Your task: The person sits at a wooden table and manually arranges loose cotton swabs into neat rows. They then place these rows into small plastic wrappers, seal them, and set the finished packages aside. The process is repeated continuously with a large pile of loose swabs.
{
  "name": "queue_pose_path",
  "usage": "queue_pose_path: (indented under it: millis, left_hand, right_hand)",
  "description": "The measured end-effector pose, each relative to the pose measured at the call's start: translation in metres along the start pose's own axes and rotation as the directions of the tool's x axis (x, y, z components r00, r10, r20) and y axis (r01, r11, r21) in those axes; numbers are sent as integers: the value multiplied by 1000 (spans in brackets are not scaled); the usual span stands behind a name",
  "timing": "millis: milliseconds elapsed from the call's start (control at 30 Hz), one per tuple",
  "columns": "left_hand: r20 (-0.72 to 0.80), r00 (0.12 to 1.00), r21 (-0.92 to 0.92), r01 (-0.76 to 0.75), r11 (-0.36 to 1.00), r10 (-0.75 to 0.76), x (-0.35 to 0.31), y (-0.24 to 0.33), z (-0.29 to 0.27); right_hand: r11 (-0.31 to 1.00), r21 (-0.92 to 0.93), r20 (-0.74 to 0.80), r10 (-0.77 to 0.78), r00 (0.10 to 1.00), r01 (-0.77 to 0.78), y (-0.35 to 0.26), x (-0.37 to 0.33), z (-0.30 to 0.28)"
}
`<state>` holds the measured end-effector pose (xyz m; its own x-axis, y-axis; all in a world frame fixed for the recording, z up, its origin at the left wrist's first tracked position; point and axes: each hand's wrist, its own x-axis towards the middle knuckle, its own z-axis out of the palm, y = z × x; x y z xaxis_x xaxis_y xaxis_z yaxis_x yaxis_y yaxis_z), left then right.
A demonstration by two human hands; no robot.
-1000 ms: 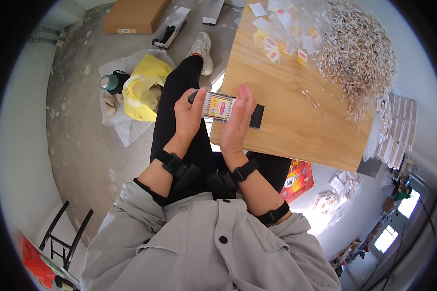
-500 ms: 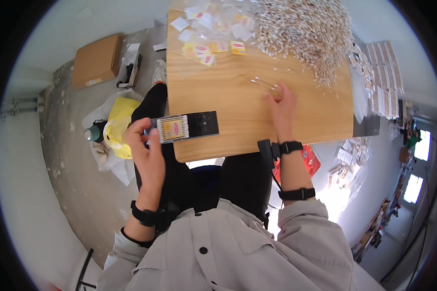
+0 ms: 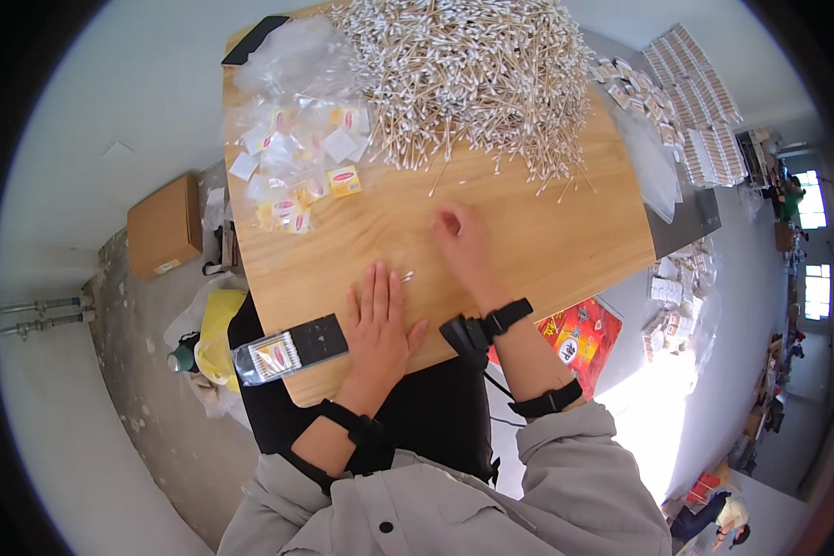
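My left hand (image 3: 376,324) lies flat on the wooden table (image 3: 547,250), fingers stretched out. Beside its fingertips, the white tips of cotton swabs (image 3: 408,276) stick out; their sticks are mostly hidden by the hand. Farther right, my right hand (image 3: 463,248) is over the table with its fingers curled in, and whatever they may hold is hidden. Left of my left hand, a clear packet of cotton swabs (image 3: 274,358) with a yellow label rests on a black strip (image 3: 322,339) at the table's near left corner.
A large heap of loose cotton swabs (image 3: 473,83) covers the far side of the table. Clear bags (image 3: 301,79) and yellow label cards (image 3: 344,181) lie at the far left. Stacked swab packs (image 3: 690,102) stand beyond the right edge. A cardboard box (image 3: 165,227) sits on the floor.
My left hand has left the swab packet and moved right, onto the table by the loose swabs. My right hand has moved away from those swabs. The head view has shifted.
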<state>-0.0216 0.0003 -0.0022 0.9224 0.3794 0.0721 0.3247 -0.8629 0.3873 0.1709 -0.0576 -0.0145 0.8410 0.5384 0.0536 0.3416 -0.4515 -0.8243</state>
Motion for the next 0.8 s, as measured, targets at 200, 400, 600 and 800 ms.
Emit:
queue_pose_path:
  millis: [200, 400, 600, 800]
  left_hand:
    - [28, 1000, 22, 4, 1000, -5, 3, 0, -2]
    - [45, 999, 18, -4, 1000, 3, 4, 1, -1]
    - [77, 997, -1, 13, 1000, -13, 3, 4, -6]
    - [47, 999, -17, 23, 1000, -22, 3, -1, -7]
  right_hand:
    - [964, -262, -112, 2, 994, -31, -34, 73, 18]
    - [937, -327, -179, 67, 982, -123, -30, 101, 24]
    - [956, -291, -124, 10, 992, -46, 19, 94, -12]
    - [985, -165, -265, 0, 964, -46, -3, 63, -20]
